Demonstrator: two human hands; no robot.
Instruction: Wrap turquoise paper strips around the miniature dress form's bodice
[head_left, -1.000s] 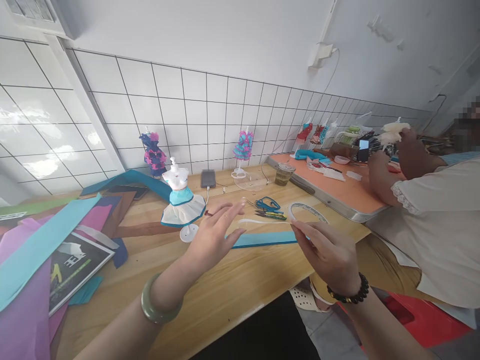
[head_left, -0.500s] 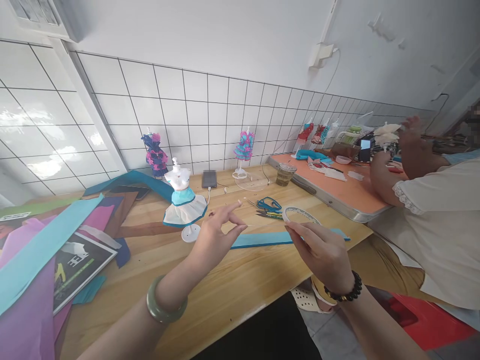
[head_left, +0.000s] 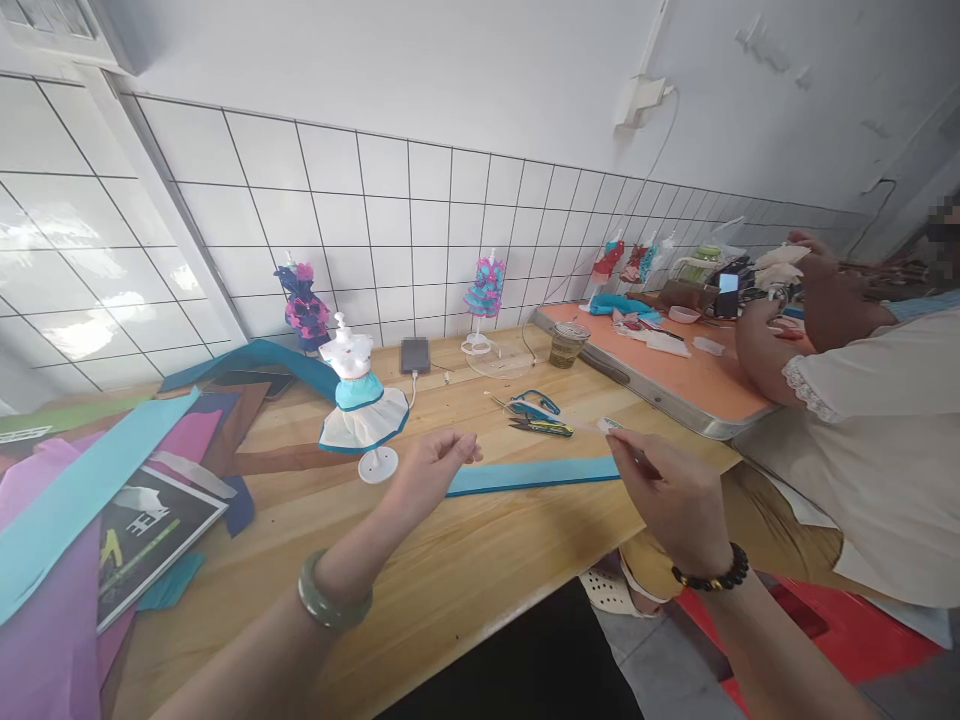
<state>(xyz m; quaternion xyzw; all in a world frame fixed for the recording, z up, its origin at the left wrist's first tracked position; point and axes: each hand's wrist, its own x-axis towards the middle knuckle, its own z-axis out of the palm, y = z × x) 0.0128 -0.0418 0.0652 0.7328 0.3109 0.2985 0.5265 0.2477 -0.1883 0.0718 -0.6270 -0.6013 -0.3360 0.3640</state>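
Observation:
My right hand [head_left: 671, 490] pinches a thin white ring with print on it, which looks like a narrow tape roll [head_left: 609, 425]. Most of the roll is hidden or seen edge-on. My left hand [head_left: 435, 468] is closed, thumb against curled fingers; whatever it may hold is too small to make out. Between and below both hands lies a light blue fabric strip [head_left: 540, 474] with a darker blue edge. Yellow-and-black thread snips [head_left: 541, 427] and a blue-handled tool [head_left: 536, 404] rest just behind it. Left of my left hand stands a small dress form [head_left: 360, 400] in a white and blue dress.
Coloured fabric sheets [head_left: 52, 560] and a dark printed booklet [head_left: 161, 540] cover the table's left. At the back are a power bank [head_left: 415, 356], a dressed mini form [head_left: 485, 290] and a plastic cup [head_left: 568, 343]. A co-worker's arm [head_left: 772, 360] reaches over the orange table [head_left: 720, 385].
My left hand's spread fingers have curled in. My right hand has moved slightly right, and the roll has turned from an open ring to nearly edge-on. The view has shifted slightly.

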